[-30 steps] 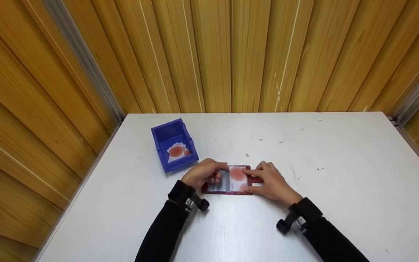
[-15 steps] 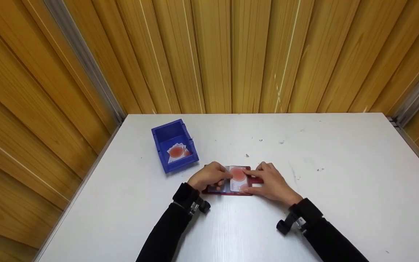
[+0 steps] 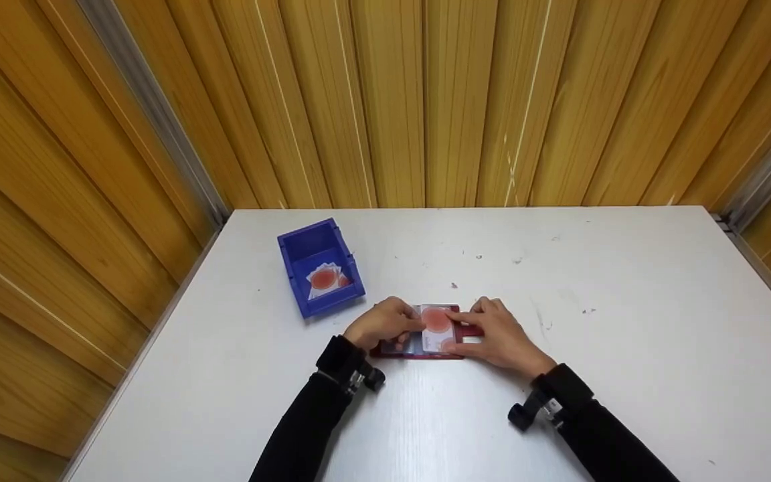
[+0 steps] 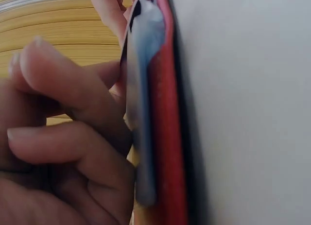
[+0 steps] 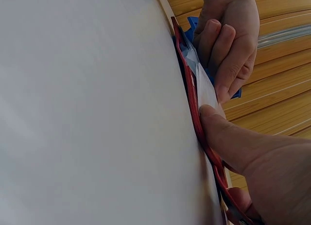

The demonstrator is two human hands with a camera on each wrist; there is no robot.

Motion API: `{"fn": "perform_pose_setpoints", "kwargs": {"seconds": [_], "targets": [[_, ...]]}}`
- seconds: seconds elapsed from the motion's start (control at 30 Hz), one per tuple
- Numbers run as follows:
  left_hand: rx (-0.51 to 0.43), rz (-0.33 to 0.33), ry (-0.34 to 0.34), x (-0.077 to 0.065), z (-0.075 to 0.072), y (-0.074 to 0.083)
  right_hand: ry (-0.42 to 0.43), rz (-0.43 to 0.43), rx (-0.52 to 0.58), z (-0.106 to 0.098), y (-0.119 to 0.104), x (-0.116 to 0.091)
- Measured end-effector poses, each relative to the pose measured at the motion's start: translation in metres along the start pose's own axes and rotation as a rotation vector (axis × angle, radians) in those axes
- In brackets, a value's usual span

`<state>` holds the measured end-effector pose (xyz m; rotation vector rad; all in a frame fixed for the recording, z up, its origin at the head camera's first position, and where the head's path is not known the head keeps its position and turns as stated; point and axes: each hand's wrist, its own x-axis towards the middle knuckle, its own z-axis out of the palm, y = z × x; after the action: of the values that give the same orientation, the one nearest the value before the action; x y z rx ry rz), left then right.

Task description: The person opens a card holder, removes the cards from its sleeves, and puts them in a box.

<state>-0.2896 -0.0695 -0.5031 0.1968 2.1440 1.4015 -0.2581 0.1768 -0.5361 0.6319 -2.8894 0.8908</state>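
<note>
A red card holder (image 3: 413, 356) with clear plastic sleeves (image 3: 415, 345) lies spread flat on the white table. At its right side is a white card (image 3: 435, 340) with a red circle. My left hand (image 3: 387, 323) reaches over the holder's left part and pinches at the card's left edge. Its other fingers are curled, as the left wrist view shows. From the right, my right hand (image 3: 499, 335) holds the card's right edge, index finger at the far corner, thumb (image 5: 214, 119) near the front corner. Whether the card sits inside a sleeve is hard to tell.
A blue bin (image 3: 322, 311) stands behind and left of the holder, with several similar cards (image 3: 325, 279) fanned at its near end. The white table (image 3: 600, 268) ends at wood-patterned walls (image 3: 452, 100) behind and at the left.
My left hand has turned and shifted slightly right, its fingertips coming to the card's left edge. My right hand has stayed in place on the card. The bin has not moved.
</note>
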Motion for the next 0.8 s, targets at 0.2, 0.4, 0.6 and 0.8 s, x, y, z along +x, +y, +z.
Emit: {"fn": "perform_pose_setpoints", "kwargs": {"seconds": [0.2,0.4,0.6,0.8], "targets": [[0.008,-0.005,-0.016,0.000,-0.009,-0.001,-0.012,0.018,0.001,-0.001,-0.001,0.000],[0.067,0.005,-0.031,-0.005,-0.021,-0.001,-0.013,0.001,-0.003,-0.001,0.001,0.000],[0.122,0.014,-0.044,-0.009,-0.033,-0.002,-0.019,-0.002,0.001,-0.001,0.001,0.001],[0.179,0.029,-0.046,-0.012,-0.042,0.000,-0.029,0.006,0.006,-0.001,0.002,0.001]]}}
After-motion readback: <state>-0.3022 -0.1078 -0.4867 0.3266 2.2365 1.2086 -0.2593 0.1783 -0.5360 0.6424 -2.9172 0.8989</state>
